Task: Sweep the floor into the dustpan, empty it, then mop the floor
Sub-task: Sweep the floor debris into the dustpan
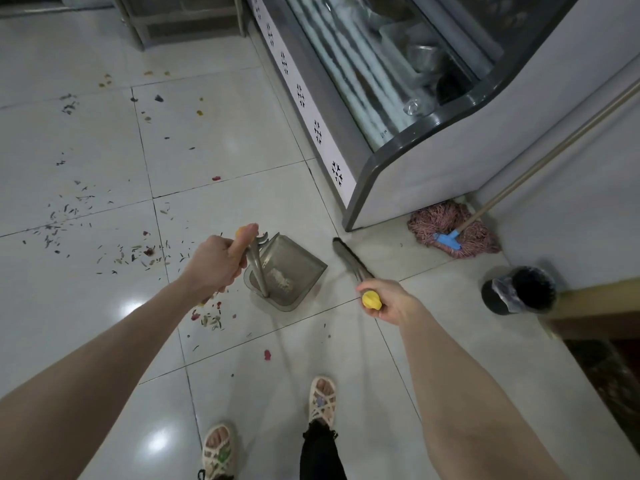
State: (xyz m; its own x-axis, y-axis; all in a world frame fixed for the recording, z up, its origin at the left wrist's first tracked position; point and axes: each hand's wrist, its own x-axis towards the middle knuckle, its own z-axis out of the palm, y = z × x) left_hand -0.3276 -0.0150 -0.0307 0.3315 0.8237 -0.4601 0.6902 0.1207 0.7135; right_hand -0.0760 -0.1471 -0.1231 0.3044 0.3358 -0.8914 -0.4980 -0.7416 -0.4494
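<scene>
While debris (69, 220) litters the floor (225, 133) at left, left hand (216, 261) clenched round the upright handle of the dustpan (294, 271), pan on the floor just right of that grip, broom (349, 258) beside it, right hand (388, 301) gripping its yellow-capped end, mop (453, 233) far right.

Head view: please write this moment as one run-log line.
left hand: holds dustpan | right hand: holds broom | debris: on floor | mop: untouched

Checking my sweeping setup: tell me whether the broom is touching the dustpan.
Apart. The head view shows bare floor between the broom bristles and the dustpan corner.
</scene>
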